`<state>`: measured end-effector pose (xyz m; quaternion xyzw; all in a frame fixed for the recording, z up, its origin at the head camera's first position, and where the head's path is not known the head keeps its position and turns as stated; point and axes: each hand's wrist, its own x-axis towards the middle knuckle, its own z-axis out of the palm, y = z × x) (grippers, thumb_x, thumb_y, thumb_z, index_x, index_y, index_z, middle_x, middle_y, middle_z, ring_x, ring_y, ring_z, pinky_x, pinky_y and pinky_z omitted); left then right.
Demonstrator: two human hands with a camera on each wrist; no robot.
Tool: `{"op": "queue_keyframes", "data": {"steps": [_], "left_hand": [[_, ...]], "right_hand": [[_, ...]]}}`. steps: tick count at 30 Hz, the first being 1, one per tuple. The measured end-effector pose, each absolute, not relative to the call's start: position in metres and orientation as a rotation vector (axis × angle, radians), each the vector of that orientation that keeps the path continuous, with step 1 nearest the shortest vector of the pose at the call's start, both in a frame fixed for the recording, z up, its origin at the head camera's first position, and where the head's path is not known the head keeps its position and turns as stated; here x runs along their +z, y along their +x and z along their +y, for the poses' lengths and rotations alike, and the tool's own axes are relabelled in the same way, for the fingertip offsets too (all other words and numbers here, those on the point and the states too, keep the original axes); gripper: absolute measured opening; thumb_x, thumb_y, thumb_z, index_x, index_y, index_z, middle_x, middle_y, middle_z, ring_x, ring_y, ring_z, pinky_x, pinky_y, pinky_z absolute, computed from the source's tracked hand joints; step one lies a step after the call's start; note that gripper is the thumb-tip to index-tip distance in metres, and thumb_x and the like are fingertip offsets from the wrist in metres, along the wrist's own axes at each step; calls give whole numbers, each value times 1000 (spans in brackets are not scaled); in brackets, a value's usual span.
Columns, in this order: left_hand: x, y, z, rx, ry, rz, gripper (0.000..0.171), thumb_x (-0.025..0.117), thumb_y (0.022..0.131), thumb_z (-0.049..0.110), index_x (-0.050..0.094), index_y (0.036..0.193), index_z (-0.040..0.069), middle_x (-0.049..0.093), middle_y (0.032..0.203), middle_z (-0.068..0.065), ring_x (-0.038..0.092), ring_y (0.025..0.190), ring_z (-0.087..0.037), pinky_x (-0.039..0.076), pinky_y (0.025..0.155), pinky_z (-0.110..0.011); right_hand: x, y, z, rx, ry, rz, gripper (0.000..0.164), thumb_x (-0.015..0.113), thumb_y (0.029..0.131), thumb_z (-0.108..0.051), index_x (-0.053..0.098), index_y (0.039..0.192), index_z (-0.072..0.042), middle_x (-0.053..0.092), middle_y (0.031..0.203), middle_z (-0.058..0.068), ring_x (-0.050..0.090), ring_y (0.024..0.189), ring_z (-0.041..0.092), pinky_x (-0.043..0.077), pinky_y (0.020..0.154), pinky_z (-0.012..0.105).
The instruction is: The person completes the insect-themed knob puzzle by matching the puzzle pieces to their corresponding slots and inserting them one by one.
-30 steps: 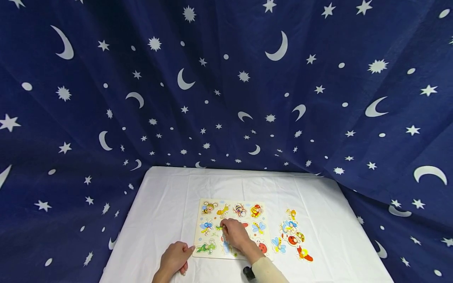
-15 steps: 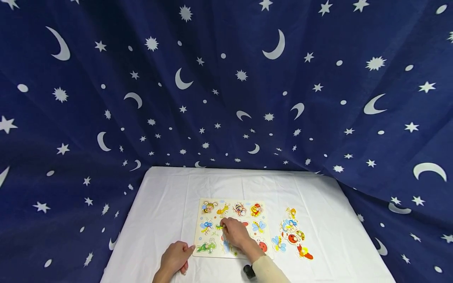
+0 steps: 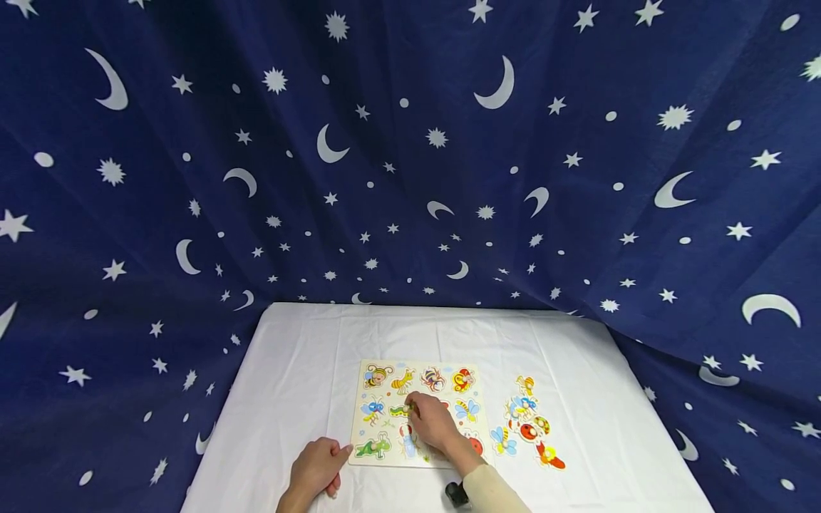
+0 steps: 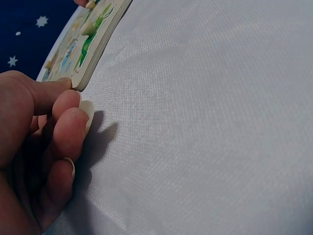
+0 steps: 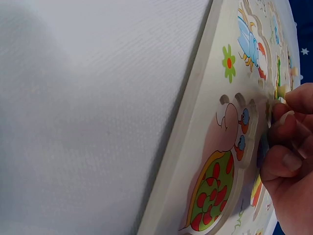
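Note:
A wooden peg puzzle board with insect pictures lies flat on the white table. My right hand is over its middle row, fingertips at the peg of the green caterpillar piece. Finger and thumb pinch this small wooden peg, while the hand covers part of the middle of the board. At the front left corner rests my left hand. In the left wrist view, the thumb lies straight against that corner, and the other fingers hang loosely curled beside it, holding nothing.
Right of the board lie several loose insect pieces, among them a ladybird, a blue-winged dragonfly and a red-winged piece. The snail recess shows at the board's front. A dark blue starry curtain surrounds the table.
My right hand has shifted slightly to the right, uncovering more of the caterpillar piece and the blue bug picture below. The left hand stays at the corner.

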<state>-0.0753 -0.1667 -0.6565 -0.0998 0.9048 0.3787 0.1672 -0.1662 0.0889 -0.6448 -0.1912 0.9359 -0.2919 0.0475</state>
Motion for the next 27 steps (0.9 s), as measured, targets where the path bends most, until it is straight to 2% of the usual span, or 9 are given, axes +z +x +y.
{"op": "queue_keyframes", "data": {"steps": [9, 17, 27], "left_hand": [[-658, -75, -166, 1090, -268, 2579, 42, 60, 93, 43, 52, 63, 15, 55, 40, 7, 52, 30, -7, 39, 41, -31], [-659, -75, -167, 1084, -277, 2581, 42, 60, 92, 44, 52, 62, 15, 55, 40, 6, 52, 31, -8, 38, 42, -31], [-660, -76, -169, 1079, -276, 2574, 43, 60, 92, 46, 53, 63, 15, 55, 40, 6, 52, 31, -8, 39, 42, -31]], "right_hand": [[-646, -166, 91, -916, -540, 2842, 14, 60, 92, -13, 65, 105, -14, 65, 90, -4, 50, 70, 4, 41, 63, 25], [-642, -168, 98, -941, -557, 2851, 15, 60, 90, -10, 66, 104, -11, 56, 72, -9, 45, 60, 3, 38, 59, 22], [-643, -170, 107, -886, -492, 2941, 10, 63, 87, -12, 67, 95, -14, 57, 67, -10, 46, 58, 3, 40, 58, 23]]}}
